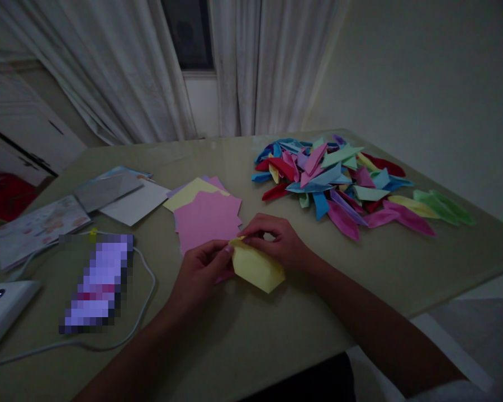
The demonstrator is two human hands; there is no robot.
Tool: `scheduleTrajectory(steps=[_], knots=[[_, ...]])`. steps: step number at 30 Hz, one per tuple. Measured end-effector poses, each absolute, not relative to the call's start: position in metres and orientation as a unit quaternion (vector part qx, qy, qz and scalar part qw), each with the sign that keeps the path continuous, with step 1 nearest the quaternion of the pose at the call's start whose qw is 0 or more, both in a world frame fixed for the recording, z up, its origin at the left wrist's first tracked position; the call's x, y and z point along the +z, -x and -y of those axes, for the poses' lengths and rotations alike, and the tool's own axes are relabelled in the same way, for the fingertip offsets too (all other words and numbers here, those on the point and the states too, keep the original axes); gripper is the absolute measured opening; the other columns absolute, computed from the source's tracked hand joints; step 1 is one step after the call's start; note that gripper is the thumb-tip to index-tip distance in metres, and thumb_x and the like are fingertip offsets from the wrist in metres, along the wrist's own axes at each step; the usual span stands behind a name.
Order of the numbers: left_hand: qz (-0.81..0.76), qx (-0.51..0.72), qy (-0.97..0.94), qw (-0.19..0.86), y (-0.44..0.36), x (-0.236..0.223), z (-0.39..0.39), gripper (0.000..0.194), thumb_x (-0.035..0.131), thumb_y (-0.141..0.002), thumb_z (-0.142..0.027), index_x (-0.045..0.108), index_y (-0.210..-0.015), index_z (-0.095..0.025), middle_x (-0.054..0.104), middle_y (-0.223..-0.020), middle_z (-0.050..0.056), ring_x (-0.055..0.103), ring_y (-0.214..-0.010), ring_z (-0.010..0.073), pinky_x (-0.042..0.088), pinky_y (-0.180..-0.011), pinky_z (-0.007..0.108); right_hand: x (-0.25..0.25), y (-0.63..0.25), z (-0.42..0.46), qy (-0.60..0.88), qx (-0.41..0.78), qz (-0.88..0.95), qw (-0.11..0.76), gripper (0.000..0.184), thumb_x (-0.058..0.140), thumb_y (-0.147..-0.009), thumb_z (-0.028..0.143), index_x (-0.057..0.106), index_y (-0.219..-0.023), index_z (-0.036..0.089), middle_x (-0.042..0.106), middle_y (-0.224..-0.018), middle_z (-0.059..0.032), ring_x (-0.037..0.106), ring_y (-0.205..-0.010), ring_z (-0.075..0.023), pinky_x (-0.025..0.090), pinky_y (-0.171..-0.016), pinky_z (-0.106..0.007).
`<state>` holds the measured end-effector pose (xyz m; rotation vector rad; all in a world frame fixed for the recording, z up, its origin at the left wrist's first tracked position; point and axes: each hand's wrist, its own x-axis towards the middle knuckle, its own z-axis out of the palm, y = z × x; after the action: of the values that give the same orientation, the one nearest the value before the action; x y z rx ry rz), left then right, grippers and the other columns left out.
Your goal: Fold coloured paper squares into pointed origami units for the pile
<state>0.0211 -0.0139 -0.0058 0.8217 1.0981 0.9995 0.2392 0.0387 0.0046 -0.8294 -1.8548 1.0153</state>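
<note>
A partly folded sheet of yellow paper (257, 268) is held between my two hands, just above the table. My left hand (207, 262) pinches its upper left edge with thumb and fingers. On the same top edge, my right hand (276, 240) has its fingers closed round the paper, close to the left fingertips. Behind my left hand lies a fanned stack of square paper sheets (207, 220), pink on top with yellow and purple below. Farther right is a heap of folded paper pieces (322, 178) in many colours.
On the left lie a screen-lit phone (98, 282), a white cable (153, 279) and a white device (8, 307). Behind them are a printed booklet (42, 226) and a white sheet (136, 204). The table's (402, 279) right edge runs beyond my right forearm; curtains (251, 67) hang behind.
</note>
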Motion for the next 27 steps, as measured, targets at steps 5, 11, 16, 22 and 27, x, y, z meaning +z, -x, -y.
scheduleTrajectory(steps=[5, 11, 16, 22, 27], knots=[[-0.504, 0.459, -0.306, 0.664, -0.025, 0.002, 0.015, 0.039, 0.097, -0.073, -0.046, 0.082, -0.095, -0.018, 0.083, -0.091, 0.008, 0.078, -0.074, 0.0184, 0.066, -0.072, 0.029, 0.003, -0.246, -0.044, 0.253, 0.374, 0.796, 0.403, 0.022, 0.067, -0.102, 0.019, 0.084, -0.115, 0.025, 0.074, -0.105, -0.0073, 0.07, -0.095, -0.019, 0.055, -0.083, -0.032], [-0.483, 0.462, -0.29, 0.686, -0.028, 0.005, 0.014, 0.042, 0.099, -0.071, -0.045, 0.083, -0.097, -0.017, 0.083, -0.096, 0.009, 0.078, -0.08, 0.0193, 0.066, -0.077, 0.031, 0.004, -0.253, -0.048, 0.212, 0.33, 0.839, 0.378, 0.032, 0.061, -0.103, 0.011, 0.082, -0.124, 0.023, 0.071, -0.112, -0.0091, 0.069, -0.101, -0.0183, 0.055, -0.086, -0.03], [-0.476, 0.459, -0.297, 0.689, -0.025, -0.001, 0.011, 0.043, 0.098, -0.073, -0.048, 0.083, -0.098, -0.016, 0.083, -0.096, 0.009, 0.077, -0.08, 0.0185, 0.066, -0.078, 0.03, 0.005, -0.255, -0.047, 0.214, 0.296, 0.856, 0.365, 0.033, 0.065, -0.102, 0.011, 0.082, -0.126, 0.025, 0.071, -0.114, -0.009, 0.069, -0.103, -0.0189, 0.056, -0.089, -0.031], [-0.483, 0.468, -0.298, 0.678, -0.028, -0.001, 0.014, 0.042, 0.097, -0.074, -0.047, 0.082, -0.1, -0.018, 0.082, -0.097, 0.009, 0.076, -0.077, 0.0164, 0.063, -0.072, 0.026, 0.005, -0.255, -0.047, 0.202, 0.287, 0.864, 0.362, 0.033, 0.065, -0.099, 0.011, 0.082, -0.125, 0.023, 0.07, -0.114, -0.0094, 0.068, -0.102, -0.0191, 0.056, -0.087, -0.032], [-0.482, 0.46, -0.315, 0.676, -0.026, -0.006, 0.013, 0.045, 0.096, -0.074, -0.052, 0.082, -0.1, -0.017, 0.082, -0.094, 0.01, 0.075, -0.074, 0.0174, 0.062, -0.069, 0.027, 0.006, -0.254, -0.045, 0.194, 0.276, 0.867, 0.368, 0.032, 0.063, -0.097, 0.01, 0.084, -0.12, 0.02, 0.069, -0.111, -0.01, 0.067, -0.1, -0.0192, 0.056, -0.086, -0.032]])
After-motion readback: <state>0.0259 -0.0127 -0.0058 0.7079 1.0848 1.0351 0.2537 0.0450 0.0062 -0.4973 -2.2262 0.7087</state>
